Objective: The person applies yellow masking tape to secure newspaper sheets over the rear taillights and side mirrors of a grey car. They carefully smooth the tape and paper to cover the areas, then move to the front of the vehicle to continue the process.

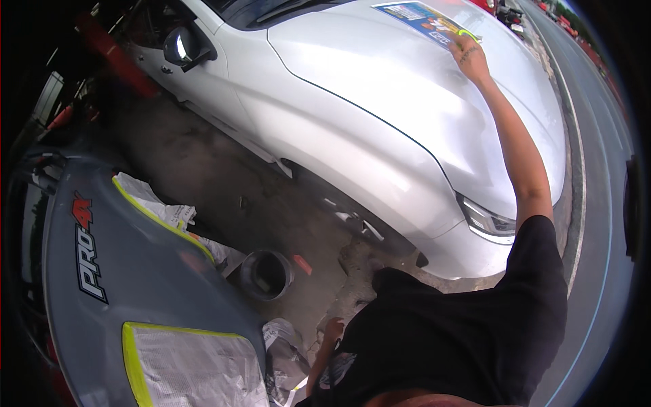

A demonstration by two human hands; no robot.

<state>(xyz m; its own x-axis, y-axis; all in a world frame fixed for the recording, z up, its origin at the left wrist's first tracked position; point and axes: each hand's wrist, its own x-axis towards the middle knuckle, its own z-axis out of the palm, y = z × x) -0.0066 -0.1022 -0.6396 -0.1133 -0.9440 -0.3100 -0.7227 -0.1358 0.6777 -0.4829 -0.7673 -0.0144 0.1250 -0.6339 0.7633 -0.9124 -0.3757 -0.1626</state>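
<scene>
My right arm reaches out over the white car's hood (380, 74). At the far end, my right hand (469, 55) has its fingers closed at the near edge of a colourful printed sheet (413, 19) lying on the hood. A curved piece of yellow-green tape (466, 32) shows at the fingertips; whether it is a strip or a roll I cannot tell. My left hand (333, 329) hangs low at my side, above the ground and apart from both cars. Its fingers are small and partly in shade, so their pose is unclear.
On the left stands a grey vehicle panel (183, 278) with masking paper (196, 366) edged in yellow-green tape. Between the vehicles, a dark bucket (266, 275) sits on the ground near a small red piece (302, 264). A road (600, 169) runs along the right.
</scene>
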